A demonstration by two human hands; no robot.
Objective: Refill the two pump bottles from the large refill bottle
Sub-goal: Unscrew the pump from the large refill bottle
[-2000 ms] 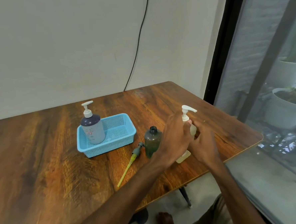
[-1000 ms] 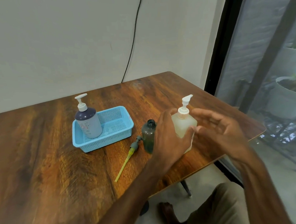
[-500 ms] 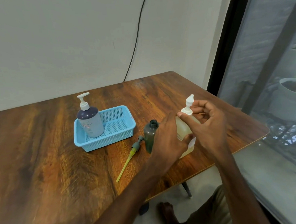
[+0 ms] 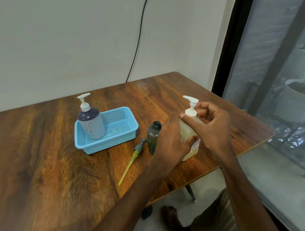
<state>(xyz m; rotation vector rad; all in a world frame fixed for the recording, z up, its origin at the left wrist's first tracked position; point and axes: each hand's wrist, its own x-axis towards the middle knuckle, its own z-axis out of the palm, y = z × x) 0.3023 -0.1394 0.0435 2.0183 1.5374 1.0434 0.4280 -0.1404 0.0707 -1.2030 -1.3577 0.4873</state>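
Pale bottle (image 4: 185,131) stands near the table's (image 4: 43,157) front right edge. Its body is largely hidden by the left hand (image 4: 171,141) curled round it, while the right hand (image 4: 215,129) pinches the collar (image 4: 190,112) between thumb and fingertips. Just left are a part-covered uncapped green bottle (image 4: 153,135) and a loose pump (image 4: 138,148) lying flat; bare tabletop spreads further left.

We can read no text here: the red-edged label (image 4: 87,128) on the grey pump bottle (image 4: 93,120) and the sticker (image 4: 195,145) on the pale bottle (image 4: 185,131) are too blurred.
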